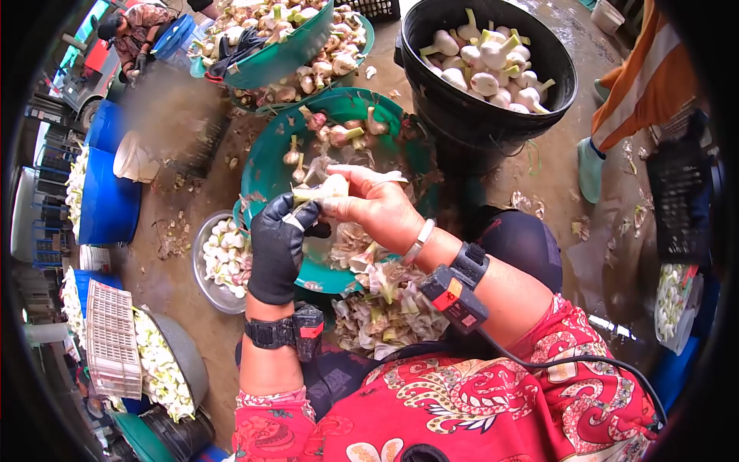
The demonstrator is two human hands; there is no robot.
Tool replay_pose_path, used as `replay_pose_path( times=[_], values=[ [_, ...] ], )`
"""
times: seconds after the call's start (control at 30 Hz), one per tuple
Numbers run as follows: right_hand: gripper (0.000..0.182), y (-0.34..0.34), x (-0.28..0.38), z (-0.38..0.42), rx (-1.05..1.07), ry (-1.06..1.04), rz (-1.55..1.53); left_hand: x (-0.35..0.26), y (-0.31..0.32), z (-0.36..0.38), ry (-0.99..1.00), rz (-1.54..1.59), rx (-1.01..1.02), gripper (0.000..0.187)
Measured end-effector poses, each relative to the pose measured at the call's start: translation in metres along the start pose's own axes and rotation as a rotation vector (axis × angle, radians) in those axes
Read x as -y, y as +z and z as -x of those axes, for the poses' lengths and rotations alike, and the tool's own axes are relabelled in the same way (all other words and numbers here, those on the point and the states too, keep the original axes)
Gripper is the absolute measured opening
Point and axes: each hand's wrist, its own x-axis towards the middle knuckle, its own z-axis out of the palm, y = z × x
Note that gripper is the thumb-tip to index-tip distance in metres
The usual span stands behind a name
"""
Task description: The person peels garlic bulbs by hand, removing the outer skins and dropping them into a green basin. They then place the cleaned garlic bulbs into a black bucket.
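Note:
Over a green basin (258,173), my two hands meet around one garlic bulb (333,186) with a short stem. My right hand (385,209), bare with a white bracelet at the wrist, pinches the bulb between thumb and fingers. My left hand (275,250) wears a black glove and grips the bulb's stem end, fingers closed. Unpeeled garlic bulbs (339,136) and loose skins lie in the basin below. A heap of garlic skins (389,308) sits at the near side of it. Left of my gloved hand stands a clear bowl (202,269) of whitish garlic cloves.
A black bucket (477,127) of trimmed bulbs stands at the back right. Green tubs (289,65) heaped with garlic are behind the basin. Blue barrels (112,192) and a crate (114,339) line the left. A person in orange trousers (639,81) stands right; another works far left.

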Motion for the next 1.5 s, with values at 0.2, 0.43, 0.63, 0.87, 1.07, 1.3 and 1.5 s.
replay_pose_path(
  times=[0.2,0.43,0.63,0.87,1.07,1.3,1.5],
  values=[
    [0.026,-0.023,0.011,-0.011,0.231,0.889,-0.393,0.026,-0.011,-0.001,0.273,-0.535,-0.060,0.012],
    [0.043,-0.008,0.016,-0.002,0.131,0.401,-0.166,0.019,-0.009,-0.002,0.046,-0.016,-0.029,0.017],
    [0.044,-0.003,0.015,0.000,0.169,0.187,0.157,0.013,-0.009,0.004,0.030,-0.047,0.056,0.018],
    [0.025,-0.012,0.028,0.005,0.371,0.420,-0.196,0.022,-0.015,0.003,0.119,-0.104,0.035,0.021],
    [0.040,-0.013,0.032,0.004,0.331,0.413,-0.246,0.020,-0.008,0.001,0.210,0.033,-0.105,0.024],
    [0.040,-0.007,0.010,-0.001,0.066,-0.018,0.679,0.000,0.012,0.016,0.130,0.225,-0.019,0.041],
    [0.025,0.006,0.015,-0.003,0.040,0.175,-0.262,0.005,-0.002,0.012,0.003,0.163,-0.040,0.023]
  ],
)
